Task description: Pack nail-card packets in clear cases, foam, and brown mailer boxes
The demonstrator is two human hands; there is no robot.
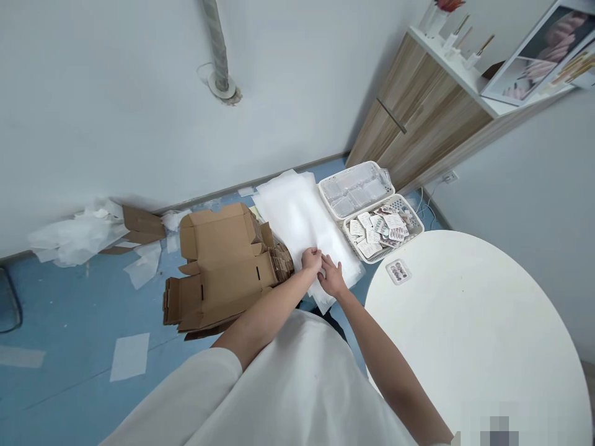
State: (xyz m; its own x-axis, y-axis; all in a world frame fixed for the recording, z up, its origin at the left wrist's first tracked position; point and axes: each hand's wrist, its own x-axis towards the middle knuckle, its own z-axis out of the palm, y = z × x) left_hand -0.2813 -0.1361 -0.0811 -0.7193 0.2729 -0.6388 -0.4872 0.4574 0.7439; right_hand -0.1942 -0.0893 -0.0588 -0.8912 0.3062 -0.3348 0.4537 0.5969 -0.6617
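Both hands are close together over a stack of thin white packing sheets on the floor. My left hand has its fingers pinched together, with the fingertips near my right hand; whatever lies between them is too small to make out. My right hand is open, fingers stretched toward the left hand and thumb apart, just above the front part of the sheets. Beside my left forearm lies a pile of flattened brown cardboard boxes.
Two white baskets stand behind my hands: one with clear plastic cases, one with carded nail sets. A small clear pack lies on the round white table. Scrap wrapping lies left; a wooden cabinet stands at the back right.
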